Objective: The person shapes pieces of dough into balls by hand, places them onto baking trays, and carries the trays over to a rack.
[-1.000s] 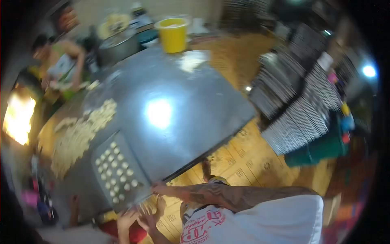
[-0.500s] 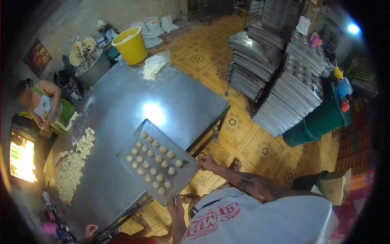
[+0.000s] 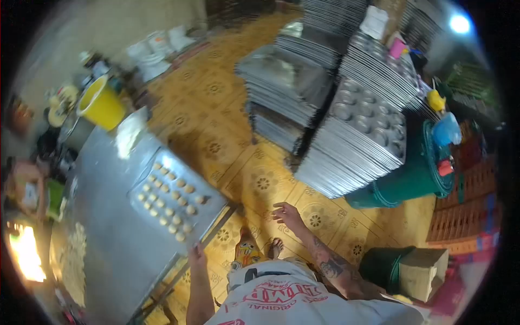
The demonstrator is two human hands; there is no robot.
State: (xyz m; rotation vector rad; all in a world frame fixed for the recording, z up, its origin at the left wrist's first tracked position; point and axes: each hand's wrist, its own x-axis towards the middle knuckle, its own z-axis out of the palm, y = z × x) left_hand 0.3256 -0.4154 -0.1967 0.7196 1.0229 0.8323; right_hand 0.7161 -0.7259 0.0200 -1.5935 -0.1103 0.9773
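Observation:
A metal baking tray [image 3: 214, 208] with rows of round dough balls [image 3: 176, 219] lies on the steel table [image 3: 103, 216], at its edge nearest me. At the tray's near corner is my left hand [image 3: 196, 252], its fingers closed on the rim; the exact grip is small and blurred. My right hand [image 3: 288, 214] is off the tray, over the tiled floor. Its fingers are apart and hold nothing.
Cut dough pieces [image 3: 76, 260] lie at the table's left, by a blurred person [image 3: 32, 189]. White dough or flour [image 3: 131, 132] and a yellow bucket [image 3: 103, 103] are at the far end. Stacked trays [image 3: 352, 146], a green barrel [image 3: 411, 179] and a cardboard box [image 3: 425, 273] stand right.
The tray was held tilted between both hands and now lies on the table farther along. My right hand has let go and moved right. The view has turned right.

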